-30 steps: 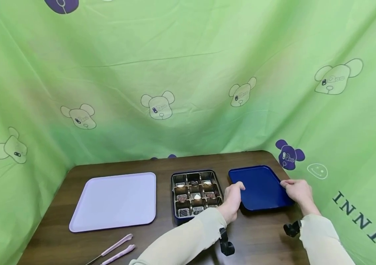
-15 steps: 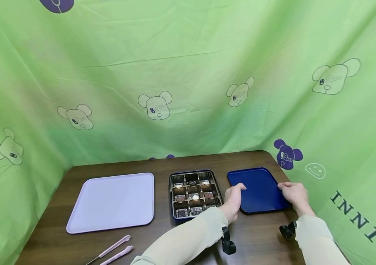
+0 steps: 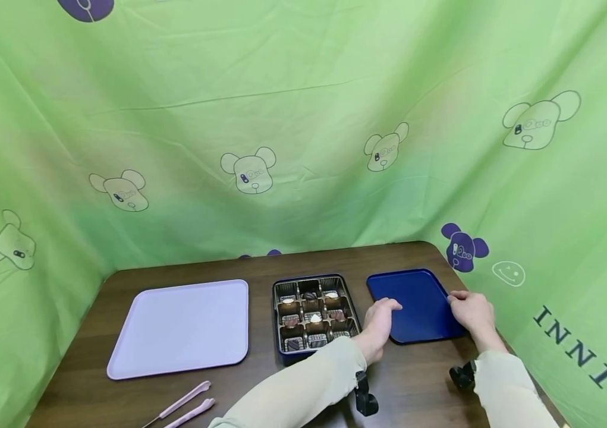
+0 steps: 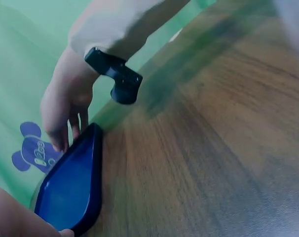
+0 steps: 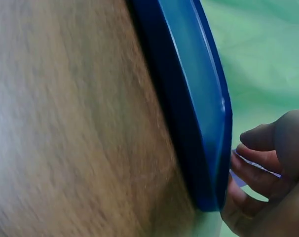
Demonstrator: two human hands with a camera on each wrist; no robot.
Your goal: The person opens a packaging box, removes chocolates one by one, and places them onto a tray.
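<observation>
In the head view the blue tray (image 3: 423, 309) sits at 4 o'clock, open side up, with the left hand (image 3: 377, 326) at 8 o'clock on its edge and the right hand (image 3: 471, 310) at 3 o'clock. From above, the left thumb lies over the rim and its fingers are hidden; the left wrist view adds only the thumb tip at the near rim, so I cannot tell whether that grip is closed. The right wrist view shows what the head view covers: the right grip is loose, fingers lightly bent beside the outer wall, the thumb standing apart from it.

Both wrist views reveal the tray's upright wall, rounded corners and glossy finish, which look nearly flat from above. Only the head view shows the navy box (image 3: 296, 358) at 6 o'clock, its shiny brown insert moulded into nine squares holding small chocolates (image 3: 293, 345); the matt lilac tray (image 3: 182, 330) at 8 o'clock; and two slim pink handles (image 3: 188, 398) at 7 o'clock. The brown surface (image 3: 415, 380) has streaky wood grain; the green cloth (image 3: 303, 113) behind is softly creased.
</observation>
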